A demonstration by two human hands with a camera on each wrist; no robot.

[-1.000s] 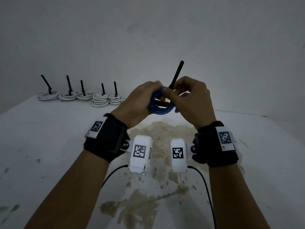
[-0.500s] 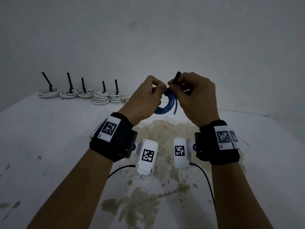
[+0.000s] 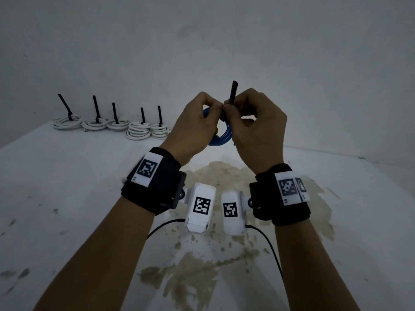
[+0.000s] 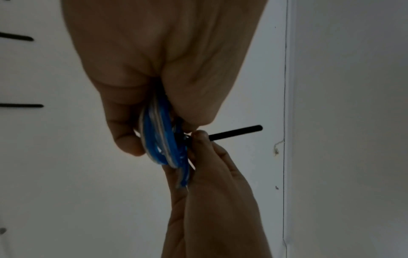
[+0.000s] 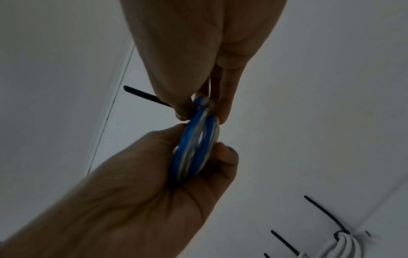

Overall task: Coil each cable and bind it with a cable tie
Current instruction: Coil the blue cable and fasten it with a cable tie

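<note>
I hold a coiled blue cable point(image 3: 224, 136) point(image 4: 160, 136) point(image 5: 195, 148) in the air above the table, edge-on between both hands. My left hand point(image 3: 197, 122) grips the coil, its thumb and fingers curled round the loops. A black cable tie point(image 3: 232, 92) point(image 4: 236, 132) point(image 5: 143, 96) is wrapped round the coil's top, its free tail sticking up. My right hand point(image 3: 253, 122) pinches the tie at the coil, where its fingertips meet the left hand's. The tie's head is hidden by fingers.
Several white cable coils point(image 3: 112, 125), each bound with an upright black tie, lie in a row at the table's back left by the wall. The white table point(image 3: 67, 198) has a large brown stain point(image 3: 224, 176) under my wrists. Black wrist-camera leads point(image 3: 271, 245) hang below.
The coil turned from flat-on to edge-on and rose slightly with both hands. The tie's tail, tilted right at first and then mostly hidden in the right hand, now stands nearly upright.
</note>
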